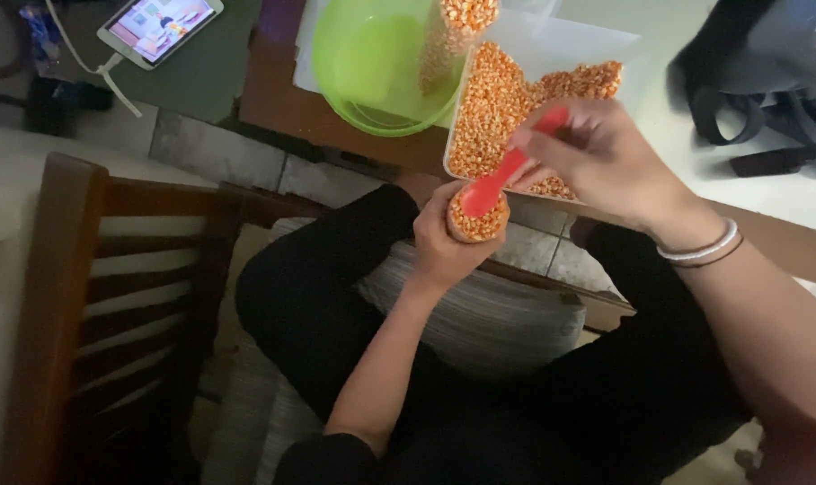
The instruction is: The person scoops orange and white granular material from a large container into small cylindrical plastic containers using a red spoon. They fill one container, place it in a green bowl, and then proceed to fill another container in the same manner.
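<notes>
My left hand (448, 247) grips a small clear container (480, 224) filled to the top with orange corn kernels. My right hand (597, 157) holds a red plastic spoon (507, 180) by its handle. The spoon's bowl rests on the kernels at the container's mouth. Just behind both hands lies a white tray (552, 45) holding a heap of loose corn kernels (502, 99). My black trousers and a striped cushion are below the hands.
A green plastic bowl (376, 63) sits left of the tray, with a tall clear tube of kernels (457, 31) at its right rim. A phone with a lit screen and a cable (161, 27) lies far left. A dark wooden chair (111, 296) stands left, black bags (767, 81) far right.
</notes>
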